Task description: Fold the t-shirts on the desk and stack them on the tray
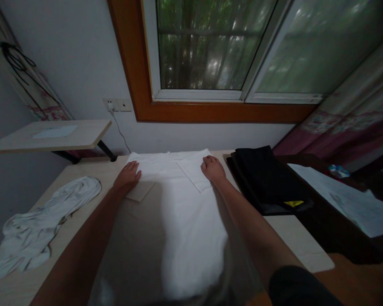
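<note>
A white garment [191,229] lies spread over the table and hangs down toward me at the near end. Two angled flaps with straight edges show near its far end, a left flap [143,190] and a right flap [191,172]; whether they are sleeves or pockets I cannot tell. My left hand [128,175] rests on the garment's far left side, its fingers laid on the cloth and thumb apart. On the far right side, my right hand [213,168] lies palm down with fingers slightly bent on the fabric.
A crumpled white cloth [51,221] lies on the table's left side, below a raised shelf [67,131]. Folded black cloth [261,174] sits to the right. Beyond it is a dark surface with a pale sheet [344,197]. A wall and window [210,51] stand behind.
</note>
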The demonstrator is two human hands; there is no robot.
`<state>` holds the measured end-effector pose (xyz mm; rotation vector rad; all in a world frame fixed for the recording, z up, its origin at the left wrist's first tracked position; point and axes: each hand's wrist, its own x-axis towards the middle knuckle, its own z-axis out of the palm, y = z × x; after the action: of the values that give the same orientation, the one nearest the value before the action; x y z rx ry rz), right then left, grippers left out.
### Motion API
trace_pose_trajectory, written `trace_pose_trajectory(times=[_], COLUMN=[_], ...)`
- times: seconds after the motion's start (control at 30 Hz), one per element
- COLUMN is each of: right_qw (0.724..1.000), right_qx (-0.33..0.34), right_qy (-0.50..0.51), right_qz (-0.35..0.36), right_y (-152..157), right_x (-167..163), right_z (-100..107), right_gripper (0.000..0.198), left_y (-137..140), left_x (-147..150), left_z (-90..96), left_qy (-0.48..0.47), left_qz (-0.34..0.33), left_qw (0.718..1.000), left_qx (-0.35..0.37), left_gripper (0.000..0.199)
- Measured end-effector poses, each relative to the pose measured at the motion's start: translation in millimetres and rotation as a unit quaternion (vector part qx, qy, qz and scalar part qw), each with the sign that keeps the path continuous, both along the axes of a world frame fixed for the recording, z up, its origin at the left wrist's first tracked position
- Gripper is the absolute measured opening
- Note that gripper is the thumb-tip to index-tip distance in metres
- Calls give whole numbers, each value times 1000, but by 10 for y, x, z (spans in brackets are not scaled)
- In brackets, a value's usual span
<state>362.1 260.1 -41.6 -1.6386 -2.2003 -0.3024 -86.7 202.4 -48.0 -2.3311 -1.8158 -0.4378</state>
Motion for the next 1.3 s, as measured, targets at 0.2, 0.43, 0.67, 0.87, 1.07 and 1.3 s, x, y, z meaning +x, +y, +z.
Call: trace_pose_trajectory(times=[0.2, 0.43, 0.67, 0.87, 1.07, 1.3], right_qw=[1000, 1000, 1000, 999, 997, 996], right_qx=[-11, -1, -19, -44, -58, -69], right_qy=[2, 3, -3, -5, -7, -20], right_qz=[-3, 5, 13, 15, 40, 54], right_y=[194, 328, 352, 152, -388, -1024], right_x=[-22, -46, -5, 141, 321, 454], right_z=[-21, -25, -58, -70, -79, -60], right_gripper=[42, 43, 47, 51, 52, 53], left_y=[132, 256, 224, 34, -594, -1296], left_x=[-27, -54, -82, -276, -224, -55], left_z=[5, 0, 15, 23, 35, -16], left_qy=[2, -8, -22, -33, -14, 17], left_qz=[-1, 1, -2, -42, -78, -29], left_qw=[1000, 1000, 1000, 998, 996, 999], left_qx=[2, 4, -3, -29, -43, -17], left_gripper=[57, 57, 55, 55, 54, 54])
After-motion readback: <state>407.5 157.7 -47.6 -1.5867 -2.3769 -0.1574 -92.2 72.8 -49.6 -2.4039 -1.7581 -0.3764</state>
